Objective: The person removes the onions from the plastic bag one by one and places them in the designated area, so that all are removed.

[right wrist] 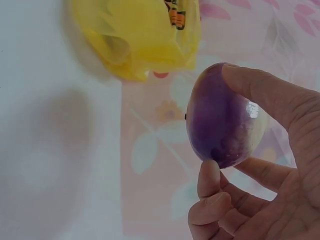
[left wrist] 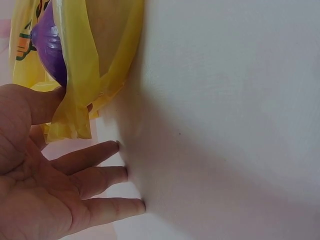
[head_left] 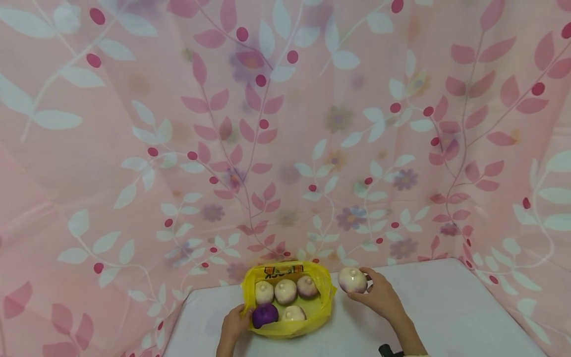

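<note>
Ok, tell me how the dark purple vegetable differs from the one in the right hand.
The dark purple vegetable shows only purple; the held vegetable mixes cream and purple. The dark purple vegetable sits in the yellow bag; the held vegetable is outside it, in the right hand. Both are round and shiny.

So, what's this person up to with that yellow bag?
A person's right-hand grip holds what looks like a white-and-purple turnip up off the white tabletop, just right of the open yellow plastic bag. The left-hand grip pinches the bag's left edge. Inside the bag are four similar pale turnips and one deep purple, onion-like vegetable near the left hand. Whether the held one is going in or coming out, I can't tell.
</note>
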The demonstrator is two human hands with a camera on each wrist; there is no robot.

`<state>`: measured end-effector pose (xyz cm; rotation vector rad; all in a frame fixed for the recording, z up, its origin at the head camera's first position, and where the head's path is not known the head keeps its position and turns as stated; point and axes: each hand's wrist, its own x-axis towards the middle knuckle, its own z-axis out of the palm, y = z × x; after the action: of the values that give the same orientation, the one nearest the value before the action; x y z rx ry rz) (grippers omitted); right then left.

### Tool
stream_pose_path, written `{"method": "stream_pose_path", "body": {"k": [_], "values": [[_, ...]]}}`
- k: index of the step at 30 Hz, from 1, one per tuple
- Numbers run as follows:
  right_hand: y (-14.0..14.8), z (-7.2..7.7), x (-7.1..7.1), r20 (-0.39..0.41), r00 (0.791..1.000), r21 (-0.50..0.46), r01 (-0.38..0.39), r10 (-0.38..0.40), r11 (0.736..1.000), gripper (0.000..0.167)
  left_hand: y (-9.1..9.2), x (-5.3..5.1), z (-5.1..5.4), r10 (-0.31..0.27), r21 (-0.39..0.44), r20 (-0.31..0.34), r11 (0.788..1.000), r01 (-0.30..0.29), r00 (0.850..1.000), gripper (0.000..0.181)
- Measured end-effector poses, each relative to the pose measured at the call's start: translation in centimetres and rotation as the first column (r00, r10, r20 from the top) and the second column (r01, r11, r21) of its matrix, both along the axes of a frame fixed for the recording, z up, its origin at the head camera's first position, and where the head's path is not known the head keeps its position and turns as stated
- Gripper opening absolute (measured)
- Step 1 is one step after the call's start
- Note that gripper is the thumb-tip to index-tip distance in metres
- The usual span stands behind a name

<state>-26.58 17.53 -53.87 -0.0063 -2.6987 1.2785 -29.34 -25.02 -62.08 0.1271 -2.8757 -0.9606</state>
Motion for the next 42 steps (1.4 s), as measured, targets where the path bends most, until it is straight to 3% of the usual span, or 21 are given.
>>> {"method": "stream_pose_path", "body": {"k": [10,22,42], "values": [[0.9,-1.0,0.0,0.003,1.0,0.013,0.004,-0.004,1.0,0.082,-0.2,-0.3,-0.5,0.0,0.002,0.008,1.0,0.0,1.0,0.031],[1.9,-3.4,-0.5,-0.013,0.999,0.01,-0.032,0.032,0.999,0.078,0.2,0.5,0.5,-0.015,-0.004,-0.016,1.0,0.015,1.0,0.032],[3.3,-6.5,-1.9,0.026,1.0,0.03,-0.001,0.001,1.0,0.077,0.2,0.5,0.6,-0.001,-0.001,0.019,1.0,0.001,1.0,0.032]]}}
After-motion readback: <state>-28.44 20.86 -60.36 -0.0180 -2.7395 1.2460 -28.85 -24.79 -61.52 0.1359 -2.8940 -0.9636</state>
